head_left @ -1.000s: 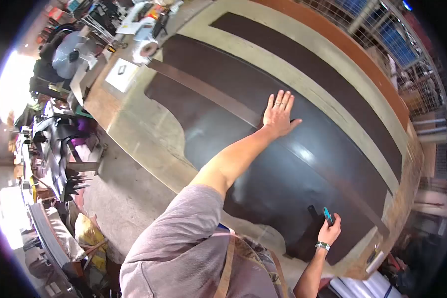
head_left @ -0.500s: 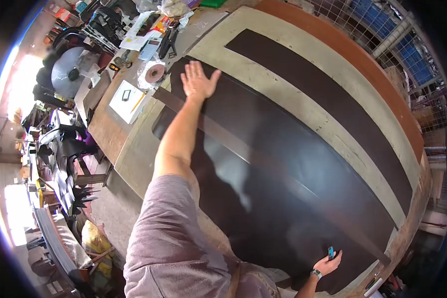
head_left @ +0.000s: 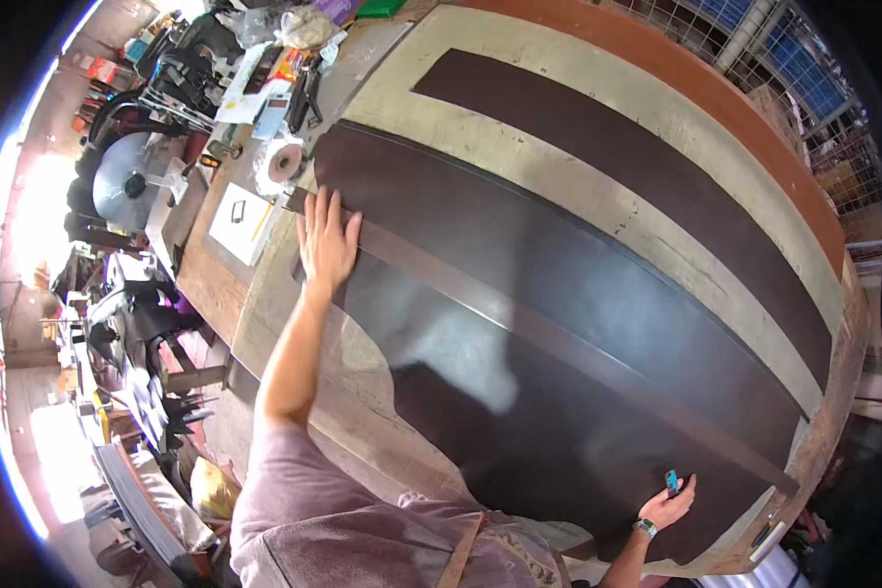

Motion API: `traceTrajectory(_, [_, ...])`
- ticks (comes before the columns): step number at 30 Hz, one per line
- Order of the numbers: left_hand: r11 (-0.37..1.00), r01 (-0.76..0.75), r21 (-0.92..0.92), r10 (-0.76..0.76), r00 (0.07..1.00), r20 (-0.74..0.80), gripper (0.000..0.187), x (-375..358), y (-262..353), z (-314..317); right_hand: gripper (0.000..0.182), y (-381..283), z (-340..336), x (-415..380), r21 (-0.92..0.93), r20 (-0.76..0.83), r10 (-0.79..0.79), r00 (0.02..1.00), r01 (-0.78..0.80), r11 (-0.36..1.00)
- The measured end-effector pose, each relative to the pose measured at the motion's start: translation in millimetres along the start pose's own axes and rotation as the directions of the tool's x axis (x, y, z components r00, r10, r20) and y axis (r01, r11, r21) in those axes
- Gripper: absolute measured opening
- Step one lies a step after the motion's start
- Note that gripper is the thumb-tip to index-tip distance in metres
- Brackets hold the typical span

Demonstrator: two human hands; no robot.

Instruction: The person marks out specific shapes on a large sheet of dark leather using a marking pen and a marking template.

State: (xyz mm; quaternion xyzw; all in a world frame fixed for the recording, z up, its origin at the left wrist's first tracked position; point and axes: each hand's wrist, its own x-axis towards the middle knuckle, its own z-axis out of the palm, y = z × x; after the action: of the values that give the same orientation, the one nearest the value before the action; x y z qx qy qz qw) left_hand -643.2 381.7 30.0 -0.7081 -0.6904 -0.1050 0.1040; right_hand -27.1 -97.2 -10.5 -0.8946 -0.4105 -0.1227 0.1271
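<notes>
A large dark brown leather sheet (head_left: pixel 598 294) with a wavy near edge covers much of the table. Across it lies a long metal straightedge (head_left: pixel 559 340), running from upper left to lower right. My left hand (head_left: pixel 328 243) is flat with its fingers stretched out, at the straightedge's far left end. Down at the lower right, over the sheet, my right hand (head_left: pixel 668 504) is closed round a small teal and black tool (head_left: pixel 671 482). The tool's exact kind is too small to make out. A separate dark leather strip (head_left: pixel 608 125) lies beyond the sheet.
At the table's left stand a roll of tape (head_left: pixel 286 163) in plastic and a paper with a drawing (head_left: pixel 237 223). A calculator (head_left: pixel 272 116) is behind them. Brown material (head_left: pixel 696 93) lines the far edge, by a wire mesh rack (head_left: pixel 691 44). A fan (head_left: pixel 132 184) stands left.
My left hand has come back towards me, from the sheet's far left corner to the straightedge's end. My right hand still holds the teal tool. The view has shifted slightly.
</notes>
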Motion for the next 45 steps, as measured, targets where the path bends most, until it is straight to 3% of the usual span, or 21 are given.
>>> traceTrajectory(3, [0.967,0.253,-0.01,-0.25,0.95,-0.186,0.051,-59.9,-44.8,33.7,0.053,0.8,0.5,1.4,-0.004,0.031,0.056,0.998,-0.056,0.998])
traceTrajectory(5, [0.92,0.39,0.035,-0.388,0.92,-0.045,0.042,-49.0,-28.8,-11.8,0.047,1.9,0.2,-0.9,-0.048,0.005,0.017,1.0,-0.017,0.999])
traceTrajectory(7, [0.922,0.386,0.025,-0.379,0.916,-0.133,0.034,-39.9,-53.8,3.5,0.044,0.7,0.2,2.8,-0.056,-0.002,-0.014,1.0,0.013,0.998])
traceTrajectory(11, [0.878,0.468,-0.097,-0.46,0.883,0.093,0.037,-29.9,-77.3,5.2,0.045,1.4,3.4,3.6,-0.036,-0.004,0.005,1.0,-0.005,0.999])
traceTrajectory(18, [0.869,0.468,-0.16,-0.474,0.881,0.0,0.033,-33.2,-65.0,1.3,0.044,12.5,7.8,-0.3,-0.056,-0.019,-0.03,0.999,0.029,0.998])
traceTrajectory(21, [0.85,0.501,-0.16,-0.494,0.865,0.084,0.031,-28.6,-64.9,-2.6,0.045,11.8,8.0,-2.1,-0.058,-0.009,-0.025,1.0,0.024,0.998])
traceTrajectory(22, [0.835,0.549,-0.045,-0.536,0.829,0.158,0.034,-22.7,-54.1,-15.9,0.044,10.9,6.7,-1.0,-0.054,-0.005,-0.021,1.0,0.021,0.998])
traceTrajectory(25, [0.941,0.293,0.167,-0.277,0.954,-0.114,0.045,-1.5,-19.5,-22.9,0.044,6.3,6.8,0.5,-0.061,-0.006,-0.015,1.0,0.015,0.998])
traceTrajectory(27, [0.993,0.024,-0.112,-0.032,0.997,-0.066,0.062,33.5,1.9,-6.7,0.044,4.2,2.2,0.4,-0.074,0.001,-0.02,1.0,0.02,0.997])
traceTrajectory(29, [0.976,-0.11,-0.19,0.106,0.994,-0.032,0.092,72.2,17.8,26.8,0.044,-2.6,0.2,3.5,-0.078,0.003,-0.022,1.0,0.022,0.997])
traceTrajectory(33, [0.986,0.169,0.0,-0.166,0.968,0.188,0.131,119.5,34.6,59.5,0.043,1.8,1.0,1.1,-0.086,0.035,-0.019,0.999,0.022,0.996])
traceTrajectory(37, [0.988,0.148,0.035,-0.151,0.983,0.106,0.127,118.1,40.9,48.6,0.037,-9.3,-7.7,6.2,-0.019,0.014,-0.048,0.999,0.048,0.999])
traceTrajectory(39, [0.992,0.113,0.051,-0.123,0.942,0.312,0.122,121.8,56.8,-2.9,0.033,-13.2,-6.3,9.1,-0.022,-0.054,-0.042,0.998,0.041,0.999])
traceTrajectory(40, [0.994,0.072,0.087,-0.082,0.989,0.123,0.118,116.1,47.6,30.1,0.034,-27.2,-17.9,15.3,0.01,-0.005,0.026,1.0,-0.026,1.0])
traceTrajectory(41, [0.971,0.224,0.079,-0.237,0.898,0.371,0.118,114.4,78.9,-11.5,0.034,-32.0,-23.7,16.9,-0.006,0.0,0.051,0.999,-0.051,0.999])
traceTrajectory(43, [0.959,0.284,-0.008,-0.283,0.956,0.076,0.12,86.5,101.5,78.5,0.033,-15.2,-15.7,13.3,-0.059,-0.016,-0.002,1.0,0.001,0.998])
traceTrajectory(45, [0.999,0.028,-0.034,-0.019,0.966,0.257,0.125,31.1,208.7,26.1,0.033,-8.0,-4.0,7.5,-0.077,-0.016,0.059,0.998,-0.06,0.995])
